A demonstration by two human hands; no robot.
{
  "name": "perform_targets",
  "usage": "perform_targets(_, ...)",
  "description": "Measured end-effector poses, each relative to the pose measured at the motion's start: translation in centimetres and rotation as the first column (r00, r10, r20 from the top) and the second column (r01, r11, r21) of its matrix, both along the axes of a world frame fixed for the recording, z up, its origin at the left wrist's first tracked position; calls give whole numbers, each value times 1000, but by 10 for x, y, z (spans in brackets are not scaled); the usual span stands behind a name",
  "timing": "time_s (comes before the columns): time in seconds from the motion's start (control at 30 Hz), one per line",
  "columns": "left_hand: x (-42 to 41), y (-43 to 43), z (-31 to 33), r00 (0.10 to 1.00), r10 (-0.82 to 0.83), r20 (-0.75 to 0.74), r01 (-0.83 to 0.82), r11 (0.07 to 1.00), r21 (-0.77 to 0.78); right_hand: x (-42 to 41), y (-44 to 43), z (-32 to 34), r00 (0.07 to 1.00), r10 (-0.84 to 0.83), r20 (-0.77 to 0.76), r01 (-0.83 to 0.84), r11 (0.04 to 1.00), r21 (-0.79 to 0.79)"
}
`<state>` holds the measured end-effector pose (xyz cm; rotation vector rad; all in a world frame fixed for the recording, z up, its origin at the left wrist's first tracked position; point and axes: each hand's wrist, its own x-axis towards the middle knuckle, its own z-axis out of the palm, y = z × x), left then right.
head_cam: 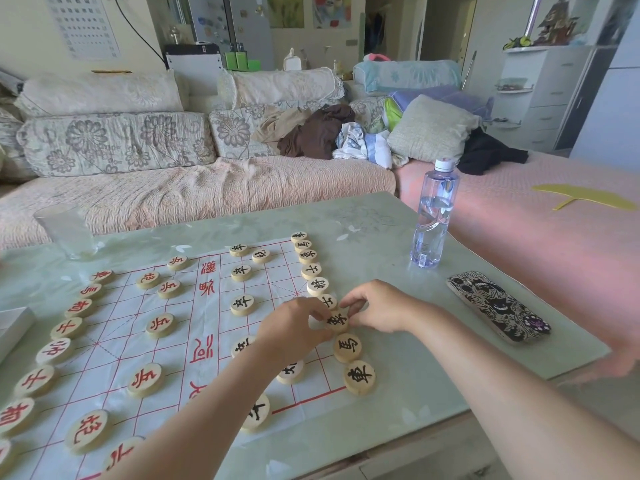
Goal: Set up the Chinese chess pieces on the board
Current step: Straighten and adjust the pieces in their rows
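Note:
A white cloth chess board with red lines lies on the table. Round wooden pieces stand on it: red-lettered ones along the left, black-lettered ones along the right edge. My left hand and my right hand meet at the right edge, and both pinch one black-lettered piece by its rim. That piece sits in the right-hand row, between two other black pieces. My left forearm hides part of the board and a few pieces.
A clear water bottle stands on the table to the right of the board. A phone in a patterned case lies near the right edge. A glass stands at the far left. A sofa runs behind the table.

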<state>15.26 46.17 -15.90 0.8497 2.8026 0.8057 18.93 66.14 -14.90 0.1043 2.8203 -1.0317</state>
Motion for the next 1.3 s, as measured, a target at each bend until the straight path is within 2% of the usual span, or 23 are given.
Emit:
perform_targets(0.1, 5, -4, 1, 999, 4, -40, -4, 1000, -3, 10, 1, 5, 1000, -22, -7, 22, 998, -51)
perform_targets(0.23, 19, -8, 4, 999, -53, -14, 52, 998, -28, 25, 4, 7, 999, 16, 29, -13, 994, -112)
perform_targets(0.3, 26, -9, 7, 997, -76, 3, 76, 997, -24, 32, 4, 4, 996, 56, 63, -50, 994, -101)
perform_targets(0.4, 33, -9, 7, 995, -103, 11, 103, 993, -63, 36, 4, 0, 998, 49, 27, -47, 994, -95)
perform_targets(0.67, 38, -8, 6, 998, -66, -9, 66, 996, -54, 40, 6, 1, 999, 46, 21, -43, 991, -124)
perform_targets(0.77, 42, -11, 8, 996, -74, -59, 71, 996, -48, 44, 10, 4, 1000, 10, 17, -7, 987, -161)
perform_targets(0.83, 47, -15, 10, 993, -96, -75, 93, 995, -35, 50, 12, 9, 1000, 15, 20, -13, 991, -134)
perform_targets(0.93, 56, -18, 13, 991, -128, -34, 127, 992, -20, 62, 11, 13, 987, 104, 120, -98, 993, -60)
perform_targets(1.07, 72, -17, 16, 990, -142, -21, 139, 987, -80, 68, 3, 9, 981, 122, 153, -130, 991, 43)
perform_targets(1.3, 78, -12, 8, 993, -110, -44, 107, 992, -66, 70, 2, 9, 983, 114, 147, -119, 993, 28)
